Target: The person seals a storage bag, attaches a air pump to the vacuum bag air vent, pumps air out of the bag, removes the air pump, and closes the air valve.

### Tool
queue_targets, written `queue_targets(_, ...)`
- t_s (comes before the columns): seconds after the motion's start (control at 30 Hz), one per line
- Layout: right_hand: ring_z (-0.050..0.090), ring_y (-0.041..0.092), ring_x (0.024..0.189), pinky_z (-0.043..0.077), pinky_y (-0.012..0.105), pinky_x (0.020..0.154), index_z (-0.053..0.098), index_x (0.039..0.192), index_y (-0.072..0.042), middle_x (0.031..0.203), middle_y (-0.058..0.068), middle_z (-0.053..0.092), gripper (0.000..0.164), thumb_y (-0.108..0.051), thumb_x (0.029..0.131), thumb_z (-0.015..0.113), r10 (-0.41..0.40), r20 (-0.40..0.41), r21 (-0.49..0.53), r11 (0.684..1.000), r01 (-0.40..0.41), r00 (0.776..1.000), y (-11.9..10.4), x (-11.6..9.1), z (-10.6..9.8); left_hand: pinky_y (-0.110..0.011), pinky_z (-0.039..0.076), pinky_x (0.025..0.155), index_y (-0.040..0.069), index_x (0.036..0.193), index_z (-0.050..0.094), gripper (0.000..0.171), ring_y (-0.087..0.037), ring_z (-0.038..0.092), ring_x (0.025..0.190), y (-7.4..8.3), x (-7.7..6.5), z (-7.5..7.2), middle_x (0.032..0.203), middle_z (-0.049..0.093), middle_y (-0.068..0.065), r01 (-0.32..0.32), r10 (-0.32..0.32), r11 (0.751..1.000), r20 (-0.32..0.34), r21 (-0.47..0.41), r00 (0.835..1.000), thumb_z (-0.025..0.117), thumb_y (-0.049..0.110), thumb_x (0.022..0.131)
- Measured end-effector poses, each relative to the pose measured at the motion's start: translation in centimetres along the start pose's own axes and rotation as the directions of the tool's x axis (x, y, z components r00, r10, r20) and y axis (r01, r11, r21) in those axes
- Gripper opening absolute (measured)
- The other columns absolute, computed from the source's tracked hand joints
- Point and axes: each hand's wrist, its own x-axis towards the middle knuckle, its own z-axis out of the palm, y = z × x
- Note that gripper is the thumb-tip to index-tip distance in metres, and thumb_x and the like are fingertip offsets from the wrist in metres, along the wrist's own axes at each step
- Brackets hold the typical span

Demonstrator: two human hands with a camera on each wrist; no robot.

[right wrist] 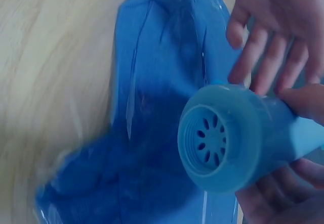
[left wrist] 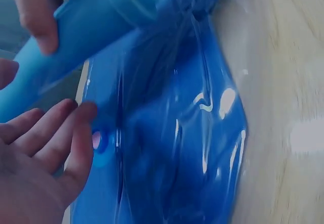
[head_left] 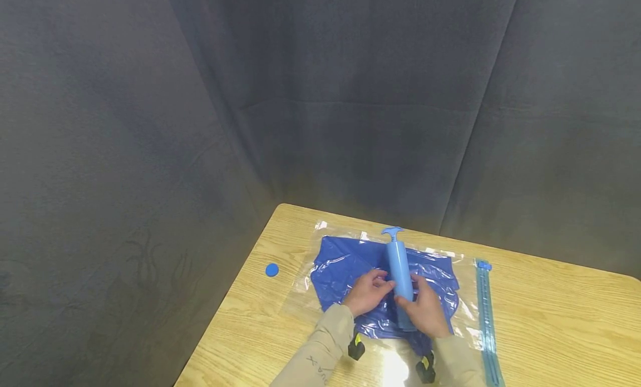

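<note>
A light blue hand pump [head_left: 399, 267] with a T-shaped handle is held by my right hand [head_left: 427, 310] above a clear plastic vacuum bag [head_left: 467, 303]. Its round threaded end with slotted holes [right wrist: 207, 142] shows in the right wrist view. Inside the bag lies something flat and blue [head_left: 334, 264], wrinkled under the film. My left hand [head_left: 369, 293] is beside the pump, over the bag, fingers loosely extended and holding nothing. Just past those fingertips, a small round valve [left wrist: 104, 142] on the bag is partly hidden in the left wrist view.
A round blue cap [head_left: 272, 270] lies on the wooden table [head_left: 240, 320], left of the bag. Along the bag's right edge runs a teal zip strip [head_left: 487, 320] with a blue slider [head_left: 483, 264]. Grey curtains [head_left: 350, 125] hang behind and left of the table.
</note>
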Motion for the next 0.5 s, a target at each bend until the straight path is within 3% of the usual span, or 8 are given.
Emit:
queue_targets(0.13,0.061,0.039,0.098,0.050,0.052,0.084,0.038,0.136,0.012,0.121,0.033,0.056,0.067,-0.018,0.085,0.069,0.045,0.007,-0.055,0.997,-0.045,0.999,0.3,0.0,-1.2,-0.031,0.053,0.088,0.003,0.125,0.059,0.041,-0.026,0.067,0.105,-0.5,-0.3,-0.8,0.116,0.070,-0.012,-0.055,0.054,0.997,0.005,0.060,0.999,0.063,0.026,0.091)
queue_targets(0.23,0.059,0.045,0.103,0.049,0.057,0.088,0.034,0.137,0.013,0.125,0.036,0.052,0.069,-0.021,0.087,0.067,0.085,0.018,-0.082,0.993,-0.083,0.996,0.7,0.0,-2.4,-0.034,0.050,0.096,0.007,0.127,0.059,0.042,-0.026,0.063,0.114,-1.1,-0.6,-1.5,0.124,0.066,-0.011,-0.074,0.073,0.981,0.015,0.181,0.997,0.066,0.026,0.090)
queue_targets(0.4,0.055,0.051,0.110,0.047,0.060,0.091,0.028,0.140,0.016,0.129,0.040,0.048,0.073,-0.023,0.089,0.064,0.134,0.006,-0.110,0.985,-0.133,0.991,2.2,-0.1,-4.4,-0.048,0.038,0.109,0.010,0.136,0.051,0.060,-0.030,0.049,0.132,-2.5,-1.3,-2.5,0.140,0.055,-0.010,-0.070,0.054,0.912,0.051,0.405,0.997,0.071,0.032,0.084)
queue_targets(0.5,0.054,0.054,0.111,0.047,0.061,0.091,0.027,0.139,0.018,0.128,0.042,0.046,0.072,-0.020,0.089,0.063,0.153,-0.006,-0.113,0.982,-0.153,0.988,3.2,-0.1,-5.7,-0.058,0.032,0.108,0.014,0.140,0.048,0.070,-0.037,0.038,0.140,-3.5,-1.7,-3.0,0.148,0.045,-0.012,-0.065,0.032,0.868,0.076,0.492,0.997,0.075,0.035,0.079)
